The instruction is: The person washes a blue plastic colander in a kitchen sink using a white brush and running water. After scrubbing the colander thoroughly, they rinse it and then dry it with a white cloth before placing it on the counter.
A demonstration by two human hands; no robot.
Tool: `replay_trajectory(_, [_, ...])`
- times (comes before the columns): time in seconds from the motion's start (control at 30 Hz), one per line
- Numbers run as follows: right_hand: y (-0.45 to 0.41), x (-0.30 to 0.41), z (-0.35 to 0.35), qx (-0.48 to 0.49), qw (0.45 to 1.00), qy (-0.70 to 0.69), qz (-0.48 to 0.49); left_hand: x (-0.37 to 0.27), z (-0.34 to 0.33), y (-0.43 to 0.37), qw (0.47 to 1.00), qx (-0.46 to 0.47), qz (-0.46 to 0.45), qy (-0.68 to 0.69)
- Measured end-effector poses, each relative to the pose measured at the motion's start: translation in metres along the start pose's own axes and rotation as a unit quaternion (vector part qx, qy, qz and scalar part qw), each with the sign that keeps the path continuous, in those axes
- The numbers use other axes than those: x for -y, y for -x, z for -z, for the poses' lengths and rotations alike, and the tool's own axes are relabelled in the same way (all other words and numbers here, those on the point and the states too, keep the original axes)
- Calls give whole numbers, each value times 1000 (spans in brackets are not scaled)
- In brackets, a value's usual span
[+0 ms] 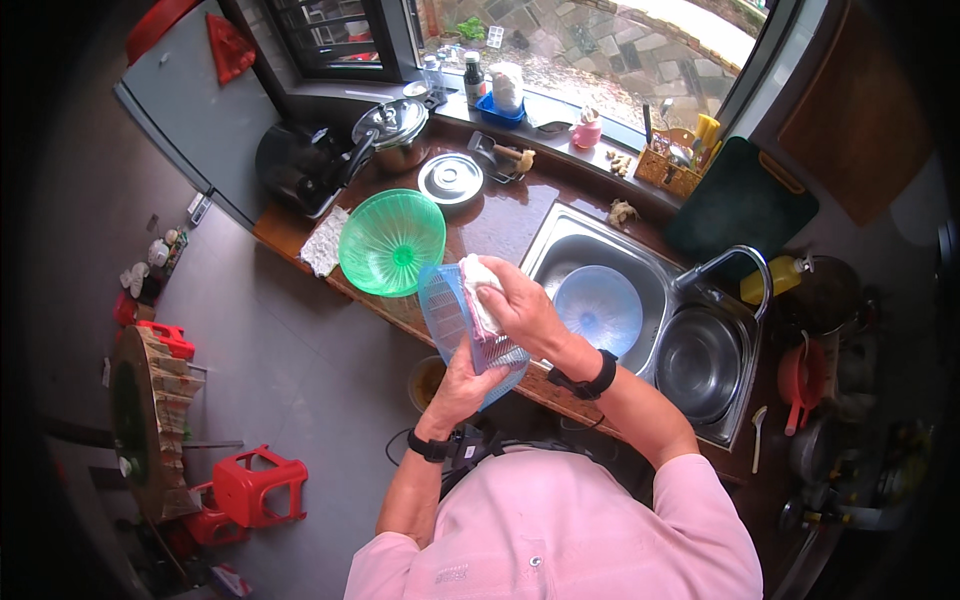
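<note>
My left hand (463,386) grips the rim of a blue plastic strainer basket (450,311), which is tilted on its side in front of my body. A white and pink cloth (482,296) is bunched in my right hand (521,307) and pressed against the strainer. Just beyond the strainer, a green plastic colander (392,241) rests on the counter by its front edge. In the left sink basin (544,247) sits a translucent blue bowl (598,311). The right basin holds a round metal basin (697,364).
A curved faucet (731,259) rises behind the sink. On the counter stand a pressure cooker (390,124), a metal lid (450,178) and a black appliance (300,165). A green cutting board (742,214) leans at the right. Red stools (259,487) stand on the floor at left.
</note>
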State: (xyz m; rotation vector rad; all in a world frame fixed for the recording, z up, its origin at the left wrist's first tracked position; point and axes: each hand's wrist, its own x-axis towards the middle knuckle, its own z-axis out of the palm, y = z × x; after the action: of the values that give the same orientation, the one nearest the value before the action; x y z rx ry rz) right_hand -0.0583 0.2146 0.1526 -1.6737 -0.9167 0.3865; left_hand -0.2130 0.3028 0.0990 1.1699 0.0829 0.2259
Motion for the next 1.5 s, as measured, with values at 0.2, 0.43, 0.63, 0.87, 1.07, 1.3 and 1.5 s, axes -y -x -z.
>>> replay_trajectory(0.2, [38, 4, -3, 94, 902, 252, 337, 17, 23, 11, 997, -57, 1, -44])
replay_trajectory(0.43, [-7, -1, 15, 4, 995, -56, -84, -12, 0, 10, 1000, 19, 12, 12])
replay_trajectory(0.63, [22, -13, -9, -3, 985, 71, 160, 1, 7, 7, 948, 25, 17, 315])
replay_trajectory(0.87, [57, -19, -21, -32, 948, 216, 231, -20, 5, -1, 934, -79, 11, 347])
replay_trajectory(1.07, [45, -56, -15, -94, 993, -62, -19, -18, 6, 3, 910, -44, 17, 411])
replay_trajectory(1.3, [98, -54, -20, -83, 995, -49, 13, -22, 14, 2, 896, -108, -21, 431])
replay_trajectory(1.5, [99, -59, -24, -134, 980, -133, -62, -14, 14, -2, 950, -15, 9, 312])
